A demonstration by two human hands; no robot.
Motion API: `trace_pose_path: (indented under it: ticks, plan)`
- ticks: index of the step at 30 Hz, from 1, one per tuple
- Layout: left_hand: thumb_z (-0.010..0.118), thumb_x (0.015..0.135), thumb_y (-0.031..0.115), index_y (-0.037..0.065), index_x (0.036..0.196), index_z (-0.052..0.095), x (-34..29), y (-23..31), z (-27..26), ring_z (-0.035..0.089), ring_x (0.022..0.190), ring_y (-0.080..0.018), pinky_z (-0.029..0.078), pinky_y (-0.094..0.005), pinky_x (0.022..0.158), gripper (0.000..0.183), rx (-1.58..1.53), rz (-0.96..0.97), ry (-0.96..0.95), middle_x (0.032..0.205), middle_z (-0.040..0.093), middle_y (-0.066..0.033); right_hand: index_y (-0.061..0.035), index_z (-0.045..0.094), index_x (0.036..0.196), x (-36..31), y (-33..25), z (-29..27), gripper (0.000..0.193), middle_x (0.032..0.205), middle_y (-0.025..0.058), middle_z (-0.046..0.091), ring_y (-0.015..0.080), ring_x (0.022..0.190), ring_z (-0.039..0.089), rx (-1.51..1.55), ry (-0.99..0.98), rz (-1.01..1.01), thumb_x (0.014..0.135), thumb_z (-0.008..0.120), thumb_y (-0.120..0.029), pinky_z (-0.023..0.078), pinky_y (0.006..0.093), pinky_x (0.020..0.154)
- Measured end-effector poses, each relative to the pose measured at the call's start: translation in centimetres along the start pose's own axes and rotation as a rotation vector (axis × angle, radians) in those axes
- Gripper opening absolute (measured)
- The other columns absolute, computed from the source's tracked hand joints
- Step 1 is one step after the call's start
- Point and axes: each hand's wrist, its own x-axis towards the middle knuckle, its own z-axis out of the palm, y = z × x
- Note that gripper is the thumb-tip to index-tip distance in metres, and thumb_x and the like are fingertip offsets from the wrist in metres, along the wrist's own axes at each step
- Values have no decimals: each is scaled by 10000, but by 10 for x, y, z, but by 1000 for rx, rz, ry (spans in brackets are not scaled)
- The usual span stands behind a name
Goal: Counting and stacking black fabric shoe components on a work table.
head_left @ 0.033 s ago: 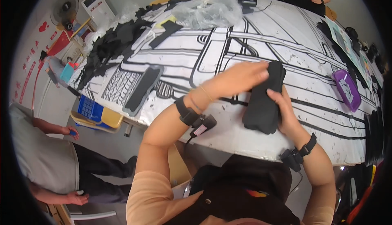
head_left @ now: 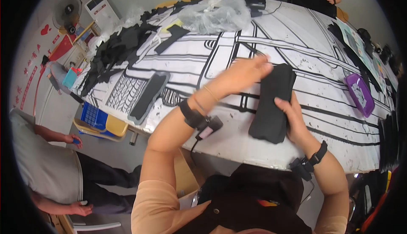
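While left hand (head_left: 243, 75) hovers, right (head_left: 295, 117) grips one stack (head_left: 271, 106).

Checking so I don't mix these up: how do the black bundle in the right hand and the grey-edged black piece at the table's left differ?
The black bundle is gripped in the right hand; the grey-edged black piece lies on the table, untouched. The bundle shows no grey border, while the piece has one. Both are long and dark.
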Motion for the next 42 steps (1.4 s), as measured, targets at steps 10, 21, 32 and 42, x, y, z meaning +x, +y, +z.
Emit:
trace_pose_path:
  ticks: [10,21,32,42]
  plan:
    - [474,893,409,102,1219,658,103,-266,-207,497,1278,-402,431,-527,1001,485,828,-632,422,1299,605,-177,53,451,1251,2,4,8,510,910,131,676,161,788,640,-295,103,-149,864,657,-208,515,291,730]
    - [346,976,512,208,1446,477,105,-293,-197,109,1485,-365,70,-641,1154,574,549,-1107,533,1643,95,-53,49,407,1265,1,-5,2,543,861,167,686,203,746,676,-411,31,-123,854,681,-177,527,307,704]
    - [640,865,292,40,1105,615,109,-234,-180,515,1093,-332,413,-507,907,348,1142,-506,1259,1121,572,-130,57,448,1200,6,-1,2,487,791,146,668,185,679,644,-380,39,-129,854,686,-190,506,293,645]
    - [665,854,83,13,1091,571,43,-18,-149,574,953,-264,464,-358,865,265,560,368,1288,1049,580,-126,39,505,1204,8,3,-7,542,947,180,679,232,871,667,-320,43,-136,839,679,-322,512,319,791]
